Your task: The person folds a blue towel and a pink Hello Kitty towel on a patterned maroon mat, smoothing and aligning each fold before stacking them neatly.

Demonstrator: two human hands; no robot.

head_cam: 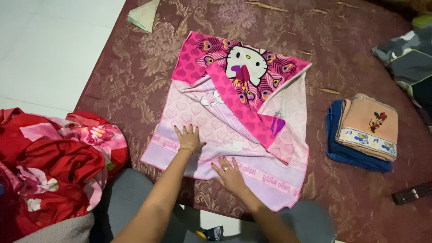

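Note:
A pink towel (252, 94) with a white cartoon cat and heart pattern lies partly folded on a maroon patterned carpet (355, 189). My left hand (189, 138) rests flat on the towel's pale lower left part, fingers spread. My right hand (230, 173) presses flat on the towel's lilac border near the front edge, a ring on one finger. Neither hand holds anything. A darker pink strip of the towel is folded diagonally across its middle.
A stack of folded towels (365, 132), peach on blue, sits to the right. Red floral bedding (54, 157) is heaped at the left. Dark clothes (407, 60) lie far right, a remote (411, 193) at the right edge, white floor tiles (49, 49) beyond the carpet.

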